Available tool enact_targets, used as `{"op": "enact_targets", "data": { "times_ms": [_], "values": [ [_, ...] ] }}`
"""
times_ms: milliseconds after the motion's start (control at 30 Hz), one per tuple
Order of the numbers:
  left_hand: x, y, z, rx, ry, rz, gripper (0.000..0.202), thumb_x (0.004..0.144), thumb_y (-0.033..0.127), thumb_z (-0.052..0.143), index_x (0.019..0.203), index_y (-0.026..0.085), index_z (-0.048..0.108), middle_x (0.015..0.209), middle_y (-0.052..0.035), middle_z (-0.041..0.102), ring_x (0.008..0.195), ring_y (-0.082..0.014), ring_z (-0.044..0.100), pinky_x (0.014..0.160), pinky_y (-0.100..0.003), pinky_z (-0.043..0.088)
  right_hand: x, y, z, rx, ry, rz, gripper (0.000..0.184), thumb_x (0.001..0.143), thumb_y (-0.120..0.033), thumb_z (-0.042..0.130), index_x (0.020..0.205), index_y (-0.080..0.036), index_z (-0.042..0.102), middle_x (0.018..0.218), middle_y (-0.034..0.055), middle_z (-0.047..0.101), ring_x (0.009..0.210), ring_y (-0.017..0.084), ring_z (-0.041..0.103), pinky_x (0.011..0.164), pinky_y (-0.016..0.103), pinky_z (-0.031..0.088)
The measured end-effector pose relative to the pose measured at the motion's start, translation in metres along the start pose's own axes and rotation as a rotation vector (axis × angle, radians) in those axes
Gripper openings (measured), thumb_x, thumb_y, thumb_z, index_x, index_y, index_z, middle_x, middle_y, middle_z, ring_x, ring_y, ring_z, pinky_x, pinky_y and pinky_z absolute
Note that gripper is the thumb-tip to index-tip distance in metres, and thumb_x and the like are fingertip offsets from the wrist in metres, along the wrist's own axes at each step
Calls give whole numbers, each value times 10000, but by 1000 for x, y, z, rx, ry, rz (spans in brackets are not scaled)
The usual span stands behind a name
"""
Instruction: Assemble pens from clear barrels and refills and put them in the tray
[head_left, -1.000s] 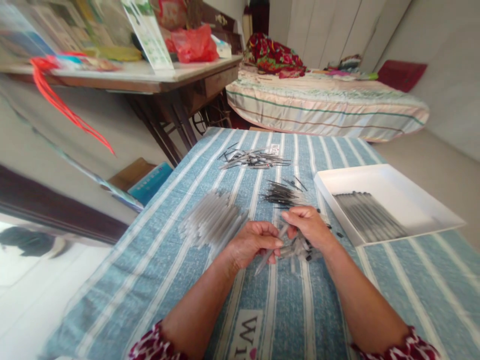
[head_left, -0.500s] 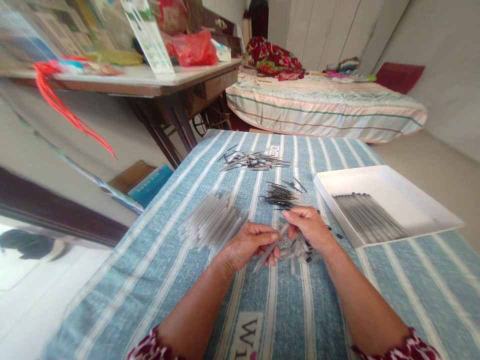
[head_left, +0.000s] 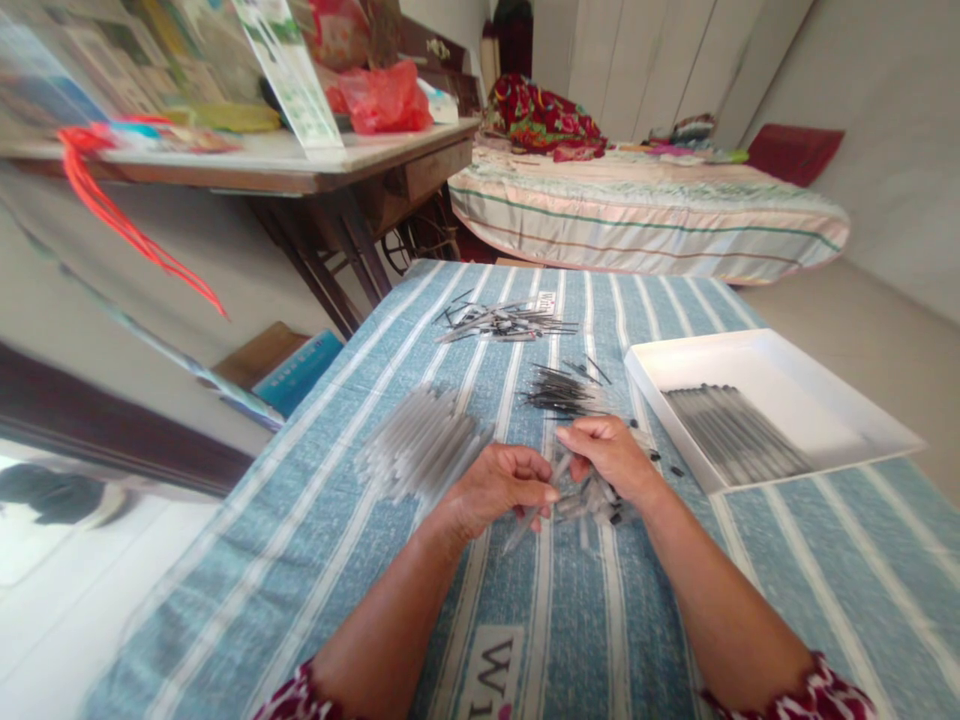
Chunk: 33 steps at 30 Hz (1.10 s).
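Between my two hands a translucent grey pen barrel slants up to the right. My left hand is closed around its middle. The fingers of my right hand pinch at its upper end, and the fingertips partly hide what is there. Beside my left hand lies a stack of similar pen barrels. Under and next to my right hand is a heap of small clear and black pen caps. A bunch of thin dark pen refills lies just beyond that hand.
A white box lid on the right holds a row of dark-ended pens. Farther back lies a loose pile of thin refills and parts. A striped blue cloth covers the table. A desk and a bed stand beyond.
My right hand has shifted slightly left and down along the barrel, nearer my left hand. The left fingers have changed their hold a little. The piles look unchanged.
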<state>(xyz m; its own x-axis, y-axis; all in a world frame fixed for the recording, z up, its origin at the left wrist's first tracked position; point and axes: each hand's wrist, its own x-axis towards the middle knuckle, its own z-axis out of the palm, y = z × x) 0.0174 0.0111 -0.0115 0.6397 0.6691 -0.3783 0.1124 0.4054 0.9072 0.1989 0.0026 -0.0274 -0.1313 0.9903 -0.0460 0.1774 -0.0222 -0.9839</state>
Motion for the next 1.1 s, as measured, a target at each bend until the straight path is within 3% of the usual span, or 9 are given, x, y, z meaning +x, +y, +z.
{"op": "enact_targets", "data": {
  "times_ms": [367, 467, 600, 700, 767, 967, 1100],
  "values": [
    [-2, 2, -3, -5, 4, 41, 157, 650, 241, 698, 701, 121, 610, 543, -4, 643, 410, -95, 565, 411, -183, 368, 0, 0, 1, 12, 31, -29, 505, 803, -580, 469, 487, -186, 506, 404, -8, 548, 379, 111, 484, 425, 223, 380],
    [-2, 5, -11, -135, 90, 111, 180, 665, 267, 696, 709, 131, 587, 567, -4, 648, 415, -99, 566, 430, -197, 399, 0, -2, 0, 5, 43, -60, 500, 803, -585, 457, 508, -184, 508, 432, -6, 559, 405, 114, 505, 449, 226, 406],
    [-2, 8, -21, -307, 242, 233, 193, 652, 246, 710, 681, 142, 549, 604, -10, 656, 462, -102, 579, 465, -199, 426, -4, -6, 1, -104, -147, -44, 330, 748, -466, 593, 625, -162, 561, 465, -41, 533, 416, 88, 486, 431, 194, 367],
    [0, 8, -23, -382, 322, 280, 198, 625, 222, 728, 671, 141, 554, 624, -3, 649, 479, -85, 562, 477, -190, 421, -7, -11, 7, -229, -332, 3, 208, 731, -358, 619, 702, -153, 599, 450, -74, 466, 389, 62, 412, 406, 175, 297],
    [1, 7, -23, -395, 361, 287, 199, 616, 222, 734, 662, 141, 558, 603, 7, 629, 465, -74, 534, 459, -181, 400, -8, -15, 11, -377, -400, -40, 149, 718, -300, 625, 705, -151, 624, 465, -74, 452, 417, 57, 393, 429, 175, 276],
    [2, 6, -23, -361, 384, 295, 201, 616, 222, 732, 613, 137, 550, 543, 24, 586, 422, -37, 446, 405, -146, 306, -9, -17, 17, -888, -388, -124, 144, 646, -311, 674, 717, -186, 661, 563, -34, 541, 551, 103, 476, 503, 212, 241],
    [2, 6, -22, -353, 360, 280, 217, 619, 228, 731, 603, 134, 536, 544, 21, 593, 392, -25, 418, 383, -139, 276, -11, -17, 20, -987, -384, -119, 234, 616, -383, 684, 756, -197, 658, 593, -13, 579, 575, 128, 499, 496, 224, 214]
  ]
}}
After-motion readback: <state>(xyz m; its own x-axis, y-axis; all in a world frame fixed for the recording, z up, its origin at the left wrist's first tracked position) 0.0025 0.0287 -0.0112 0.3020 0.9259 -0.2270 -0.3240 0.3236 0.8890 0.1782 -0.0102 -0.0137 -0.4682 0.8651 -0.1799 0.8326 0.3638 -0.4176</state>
